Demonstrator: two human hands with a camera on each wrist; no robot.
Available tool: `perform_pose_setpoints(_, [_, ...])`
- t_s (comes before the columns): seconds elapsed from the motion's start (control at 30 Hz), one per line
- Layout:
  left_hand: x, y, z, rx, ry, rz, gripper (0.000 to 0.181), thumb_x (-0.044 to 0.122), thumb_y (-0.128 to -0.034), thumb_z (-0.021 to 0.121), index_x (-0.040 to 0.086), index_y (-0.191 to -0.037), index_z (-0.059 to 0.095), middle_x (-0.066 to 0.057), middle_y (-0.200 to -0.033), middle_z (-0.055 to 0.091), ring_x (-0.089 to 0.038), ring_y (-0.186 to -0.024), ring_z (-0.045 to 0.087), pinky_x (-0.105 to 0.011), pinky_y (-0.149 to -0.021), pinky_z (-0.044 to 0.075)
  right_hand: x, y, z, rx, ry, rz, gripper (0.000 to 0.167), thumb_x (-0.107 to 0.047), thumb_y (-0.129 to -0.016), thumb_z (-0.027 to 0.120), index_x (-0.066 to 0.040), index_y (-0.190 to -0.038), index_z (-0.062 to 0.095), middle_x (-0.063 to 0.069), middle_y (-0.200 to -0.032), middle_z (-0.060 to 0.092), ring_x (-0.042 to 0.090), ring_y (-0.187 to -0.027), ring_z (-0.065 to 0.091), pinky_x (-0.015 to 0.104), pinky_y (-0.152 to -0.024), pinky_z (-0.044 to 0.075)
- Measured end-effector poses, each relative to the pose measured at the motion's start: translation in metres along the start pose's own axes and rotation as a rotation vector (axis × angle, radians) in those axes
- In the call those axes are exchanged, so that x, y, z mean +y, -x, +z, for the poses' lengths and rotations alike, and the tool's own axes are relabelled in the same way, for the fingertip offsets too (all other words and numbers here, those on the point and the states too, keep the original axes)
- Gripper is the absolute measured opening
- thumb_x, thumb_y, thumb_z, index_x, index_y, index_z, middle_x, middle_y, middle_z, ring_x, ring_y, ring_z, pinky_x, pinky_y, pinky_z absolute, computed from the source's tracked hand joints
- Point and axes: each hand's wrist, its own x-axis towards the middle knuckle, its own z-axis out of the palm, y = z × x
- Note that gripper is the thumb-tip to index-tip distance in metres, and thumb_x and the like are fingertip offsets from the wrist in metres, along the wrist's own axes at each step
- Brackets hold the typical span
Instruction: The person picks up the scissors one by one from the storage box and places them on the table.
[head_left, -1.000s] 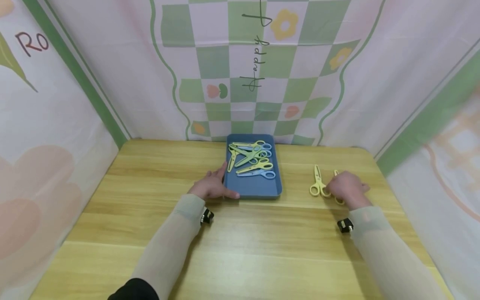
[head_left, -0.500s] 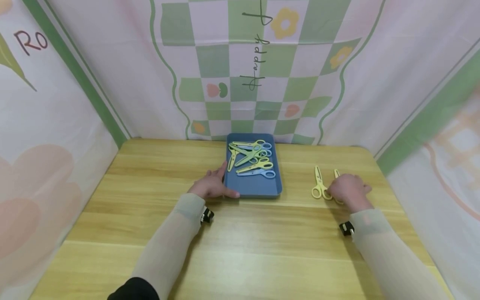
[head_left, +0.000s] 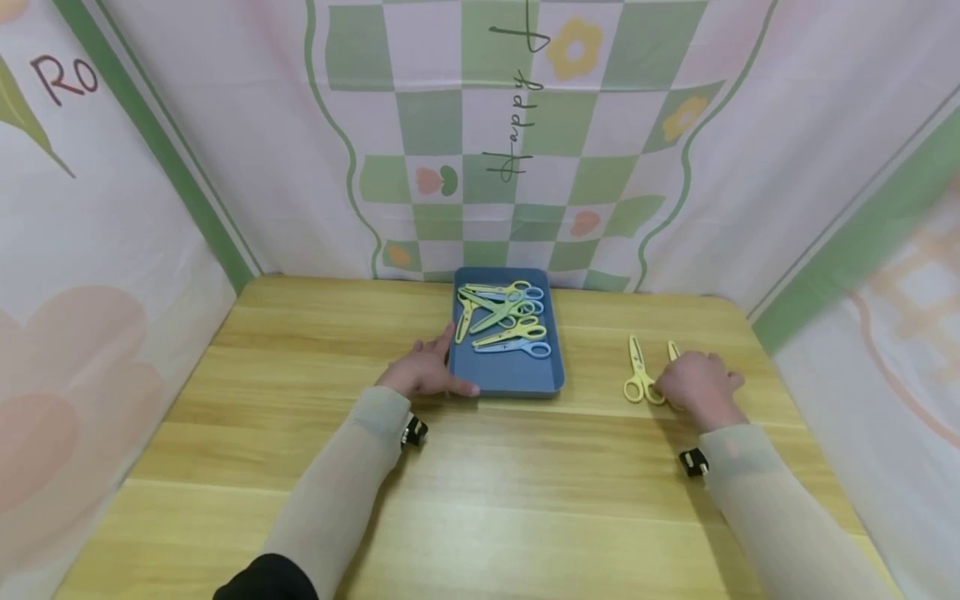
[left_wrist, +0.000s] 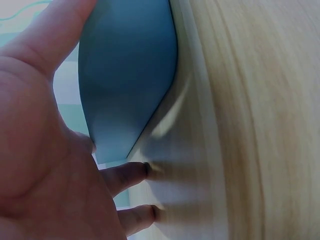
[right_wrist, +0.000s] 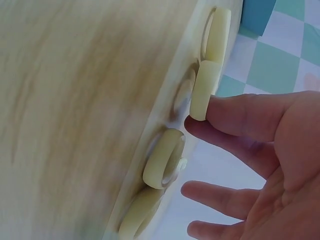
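Observation:
My left hand (head_left: pixel 426 372) lies at the near left corner of a blue tray (head_left: pixel 517 380), thumb on the front edge, other fingers extended along the left side. Several yellow, green and blue scissors (head_left: pixel 510 308) lie heaped inside. On the table to the right, my right hand (head_left: pixel 697 385) pinches a finger loop of yellow scissors (head_left: pixel 637 367) between thumb and index finger, blades pointing away. In the right wrist view that loop (right_wrist: pixel 202 92) is tilted up off the wood. A second pair of yellow scissors (head_left: pixel 673 350) lies beside it, partly hidden under the right hand.
The tray stands at the back of the wooden table (head_left: pixel 510 500), close to a checked curtain (head_left: pixel 487 179). Curtains also hang along the left and right sides. Bare wood separates the tray from the yellow scissors on the right.
The pinched yellow scissors have shifted slightly towards me and to the right, with the right hand moving a little. The left hand and tray have stayed put.

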Motion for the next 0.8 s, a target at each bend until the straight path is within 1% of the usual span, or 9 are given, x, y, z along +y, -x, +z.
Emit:
perform_pose_setpoints(0.13, [-0.0015, -0.0033, 0.001, -0.002, -0.009, -0.014, 0.134, 0.061, -0.0657, 0.086, 0.037, -0.159, -0.007, -0.012, -0.165, 0.002, -0.037, -0.148, -0.008, -0.072, -0.108, -0.002, -0.0004, 0.0015, -0.0004, -0.006, 0.001, -0.004, 0.03, -0.031, -0.081, 0.073, -0.006, -0.068, 0.064, 0.038, -0.126, 0.053, 0.062, -0.124, 0.026, 0.084, -0.09, 0.016])
perform_pose_setpoints(0.2, [-0.0006, -0.0023, 0.0006, -0.001, -0.002, -0.016, 0.134, 0.06, -0.0657, 0.087, 0.037, -0.159, -0.007, -0.012, -0.165, 0.003, -0.036, -0.149, -0.008, -0.071, -0.109, -0.002, -0.0005, 0.0021, -0.0007, -0.009, 0.004, -0.008, 0.029, -0.031, -0.081, 0.073, -0.006, -0.068, 0.064, 0.039, -0.126, 0.052, 0.062, -0.125, 0.026, 0.084, -0.09, 0.016])
perform_pose_setpoints(0.3, [-0.0024, -0.0053, 0.0014, -0.001, -0.002, -0.014, 0.135, 0.061, -0.065, 0.087, 0.037, -0.159, -0.007, -0.012, -0.165, 0.003, -0.038, -0.148, -0.008, -0.072, -0.108, -0.002, -0.0004, 0.0024, -0.0011, -0.02, 0.008, -0.01, 0.028, -0.031, -0.081, 0.073, -0.006, -0.069, 0.065, 0.039, -0.128, 0.051, 0.063, -0.126, 0.025, 0.085, -0.09, 0.016])
perform_pose_setpoints(0.5, [-0.0007, -0.0027, -0.0001, -0.004, 0.003, -0.011, 0.136, 0.061, -0.0633, 0.087, 0.037, -0.159, -0.006, -0.013, -0.165, 0.003, -0.037, -0.148, -0.008, -0.072, -0.108, -0.003, -0.0001, 0.0014, -0.0014, -0.028, 0.016, -0.016, 0.029, -0.032, -0.081, 0.074, -0.005, -0.072, 0.066, 0.038, -0.126, 0.053, 0.062, -0.121, 0.03, 0.085, -0.088, 0.018])
perform_pose_setpoints(0.63, [0.0014, 0.0025, -0.0014, -0.004, 0.013, -0.007, 0.133, 0.059, -0.066, 0.087, 0.037, -0.16, -0.005, -0.012, -0.165, 0.002, -0.036, -0.149, -0.008, -0.07, -0.109, -0.002, -0.0006, 0.0003, -0.001, -0.03, 0.013, -0.012, 0.027, -0.029, -0.082, 0.072, -0.006, -0.07, 0.065, 0.037, -0.125, 0.054, 0.062, -0.121, 0.031, 0.085, -0.088, 0.02])
perform_pose_setpoints(0.8, [-0.0002, 0.0018, -0.0007, 0.002, 0.01, 0.005, 0.131, 0.056, -0.0691, 0.087, 0.034, -0.16, -0.006, -0.012, -0.165, 0.002, -0.037, -0.148, -0.009, -0.069, -0.11, -0.001, -0.0012, -0.0012, -0.0003, -0.033, 0.01, -0.003, 0.022, -0.023, -0.083, 0.067, -0.006, -0.069, 0.064, 0.037, -0.125, 0.054, 0.061, -0.12, 0.033, 0.084, -0.088, 0.02])
